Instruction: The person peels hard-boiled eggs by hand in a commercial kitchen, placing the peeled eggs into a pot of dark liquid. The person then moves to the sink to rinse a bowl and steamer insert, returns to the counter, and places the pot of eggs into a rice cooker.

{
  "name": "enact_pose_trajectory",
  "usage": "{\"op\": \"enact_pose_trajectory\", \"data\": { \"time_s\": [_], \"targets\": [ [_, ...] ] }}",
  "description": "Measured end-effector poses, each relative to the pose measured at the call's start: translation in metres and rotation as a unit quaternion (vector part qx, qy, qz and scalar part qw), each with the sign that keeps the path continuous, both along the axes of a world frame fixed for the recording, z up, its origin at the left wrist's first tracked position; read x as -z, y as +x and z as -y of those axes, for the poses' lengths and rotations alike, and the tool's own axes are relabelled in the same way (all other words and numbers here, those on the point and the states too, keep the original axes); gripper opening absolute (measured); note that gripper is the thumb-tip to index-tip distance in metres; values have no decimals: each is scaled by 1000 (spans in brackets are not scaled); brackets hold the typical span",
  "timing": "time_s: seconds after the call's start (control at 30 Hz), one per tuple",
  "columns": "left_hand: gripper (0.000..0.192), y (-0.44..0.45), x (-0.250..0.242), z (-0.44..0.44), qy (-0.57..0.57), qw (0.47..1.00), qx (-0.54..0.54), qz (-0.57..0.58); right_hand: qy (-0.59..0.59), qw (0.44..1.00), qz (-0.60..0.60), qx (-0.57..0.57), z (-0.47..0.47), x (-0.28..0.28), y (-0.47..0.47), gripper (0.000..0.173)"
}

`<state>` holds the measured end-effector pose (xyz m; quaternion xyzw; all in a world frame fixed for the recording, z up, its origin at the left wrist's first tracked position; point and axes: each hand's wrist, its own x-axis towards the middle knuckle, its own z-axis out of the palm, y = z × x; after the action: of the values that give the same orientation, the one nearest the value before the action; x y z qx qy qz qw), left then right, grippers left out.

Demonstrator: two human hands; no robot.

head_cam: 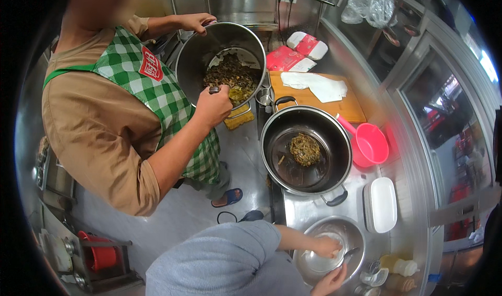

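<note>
My left hand [328, 247] reaches into a wide stainless steel mixing bowl [360, 237], its fingers bunched low over some pale liquid or residue. Whether those fingers pinch anything is too blurred to tell. At the bowl's near rim, my right hand [331, 282] holds a metal spoon [350, 254], whose head hangs inside the bowl beside my left hand. Just beyond the bowl stands a large two-handled pot [270, 174] with a dark inside. A clump of chopped greenish-brown food [305, 150] lies on its bottom.
A co-worker in a checked apron [133, 64] tilts a tall stockpot [196, 56] of dark chopped greens, a utensil in one hand. Around the counter are a pink dipper [370, 145], stacked white dishes [382, 205], squeeze bottles [406, 267] and a wooden board [341, 107] bearing a white cloth [313, 84].
</note>
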<state>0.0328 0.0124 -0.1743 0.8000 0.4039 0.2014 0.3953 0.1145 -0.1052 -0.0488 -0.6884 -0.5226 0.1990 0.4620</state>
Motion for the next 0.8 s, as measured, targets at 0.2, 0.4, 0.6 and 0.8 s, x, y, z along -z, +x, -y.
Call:
{"op": "enact_pose_trajectory", "data": {
  "time_s": [0.2, 0.4, 0.6, 0.8],
  "targets": [
    [40, 11, 2, 6, -7, 999, -24, 30, -48, 994, 91, -22, -7, -30, -27, 26],
    [25, 7, -18, 1, -52, 997, 50, 9, -107, 989, 76, -71, -45, -47, -43, 29],
    [18, 26, -15, 17, -1, 989, 129, -73, -159, 979, 122, -47, -56, -74, -82, 31],
    [19, 34, -29, 14, -3, 988, 147, -56, -110, 979, 156, -71, -57, -66, -88, 31]
  ]
}}
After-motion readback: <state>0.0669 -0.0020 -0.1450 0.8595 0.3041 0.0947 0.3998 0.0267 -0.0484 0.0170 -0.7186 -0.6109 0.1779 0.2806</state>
